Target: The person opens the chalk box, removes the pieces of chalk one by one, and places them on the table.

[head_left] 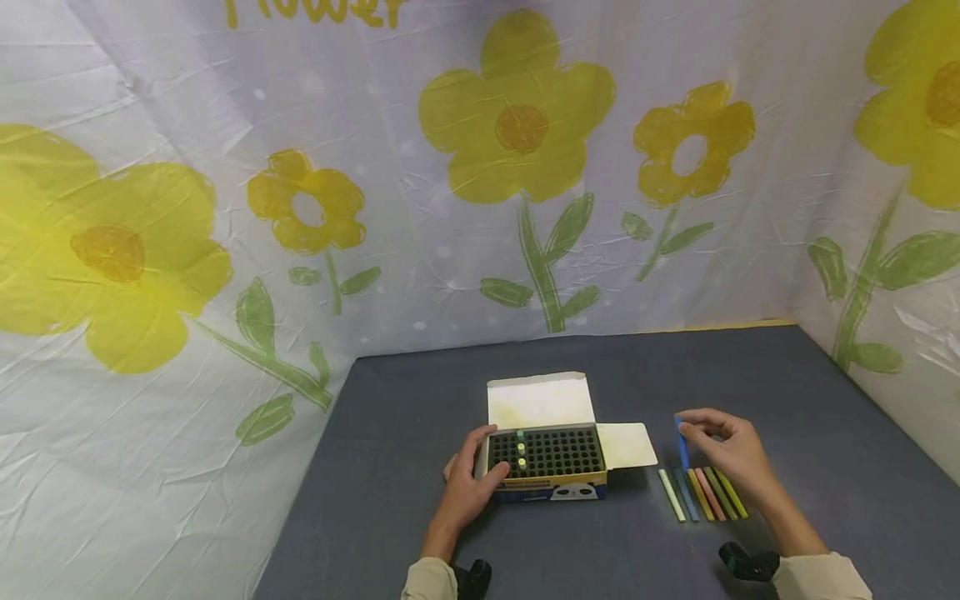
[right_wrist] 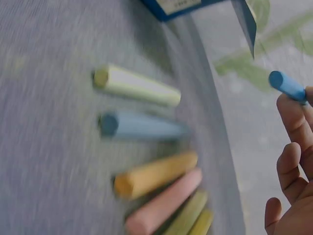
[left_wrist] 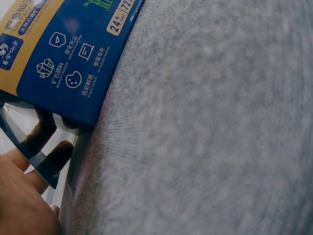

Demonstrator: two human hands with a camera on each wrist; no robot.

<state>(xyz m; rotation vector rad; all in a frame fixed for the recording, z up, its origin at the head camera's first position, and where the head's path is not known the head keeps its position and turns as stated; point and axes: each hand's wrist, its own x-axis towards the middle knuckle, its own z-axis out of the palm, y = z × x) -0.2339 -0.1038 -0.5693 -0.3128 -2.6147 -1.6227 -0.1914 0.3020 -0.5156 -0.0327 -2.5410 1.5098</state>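
Observation:
At the left end of an open chalk box (head_left: 540, 493), my left hand (head_left: 461, 500) grips it, thumb at the front corner and fingers toward the back. The left wrist view shows the blue and yellow printed side of the chalk box (left_wrist: 73, 58) and a side flap by the fingers. Its black holed insert (head_left: 566, 452) bears a few chalk pieces in one column, one green and two pale. My right hand (head_left: 738, 454) pinches a bright blue chalk stick (head_left: 681, 443), upright above the row. The blue chalk stick (right_wrist: 288, 86) juts past the fingertips in the right wrist view.
Several chalk sticks lie side by side right of the box: a pale one (head_left: 672, 496), a grey-blue one (head_left: 686, 496), an orange one (right_wrist: 156, 175), a pink one (right_wrist: 165, 201) and yellowish ones. The white lid (head_left: 542, 400) and side flap (head_left: 627, 444) stand folded out.

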